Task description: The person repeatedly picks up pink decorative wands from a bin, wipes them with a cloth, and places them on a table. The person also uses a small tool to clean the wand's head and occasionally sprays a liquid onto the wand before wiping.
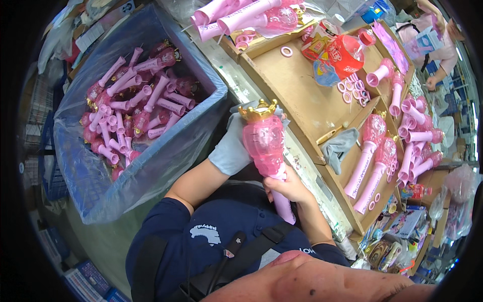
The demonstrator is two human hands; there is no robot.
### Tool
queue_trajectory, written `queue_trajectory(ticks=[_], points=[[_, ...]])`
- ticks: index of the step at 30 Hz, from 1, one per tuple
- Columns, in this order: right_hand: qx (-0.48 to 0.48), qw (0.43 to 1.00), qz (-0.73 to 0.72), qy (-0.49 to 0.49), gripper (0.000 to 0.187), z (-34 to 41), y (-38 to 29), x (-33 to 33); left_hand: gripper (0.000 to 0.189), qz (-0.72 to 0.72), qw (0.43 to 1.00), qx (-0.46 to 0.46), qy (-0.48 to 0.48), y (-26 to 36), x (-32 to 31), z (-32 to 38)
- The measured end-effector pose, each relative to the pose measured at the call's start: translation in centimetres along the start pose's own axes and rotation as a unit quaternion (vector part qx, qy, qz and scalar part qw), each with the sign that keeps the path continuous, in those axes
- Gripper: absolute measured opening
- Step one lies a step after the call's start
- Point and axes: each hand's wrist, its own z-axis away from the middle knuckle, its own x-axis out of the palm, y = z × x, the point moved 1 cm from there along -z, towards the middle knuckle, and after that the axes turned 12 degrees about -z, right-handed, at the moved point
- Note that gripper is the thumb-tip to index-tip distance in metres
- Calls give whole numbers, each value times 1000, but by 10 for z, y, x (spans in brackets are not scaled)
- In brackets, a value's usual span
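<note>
A pink toy wand with a translucent head, a gold crown and a lilac handle is upright in the picture before my chest. My bare right hand grips the handle just below the head. My left hand, in a light grey glove, wraps around the far side of the head near the crown. Most of its fingers are hidden behind the wand; grey fabric shows on both sides of the crown.
At left, a blue bin lined with clear plastic holds several similar wands. At right, a cardboard tray holds rings, a red-labelled bottle, a grey cloth and two wands. Another person stands at upper right.
</note>
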Motion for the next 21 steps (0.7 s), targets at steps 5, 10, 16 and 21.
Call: queue_trajectory(ticks=[5, 10, 16, 21], points=[[50, 959, -190, -204, 61, -14, 15, -18, 45, -245, 969, -2, 19, 2, 7, 8], [110, 800, -438, -396, 82, -26, 37, -19, 37, -325, 938, -5, 124, 15, 35, 0], [83, 867, -389, -300, 87, -24, 34, -29, 37, -613, 783, 19, 105, 26, 43, -4], [-28, 989, -140, -40, 63, -8, 16, -32, 40, -451, 860, 17, 239, 29, 42, -7]])
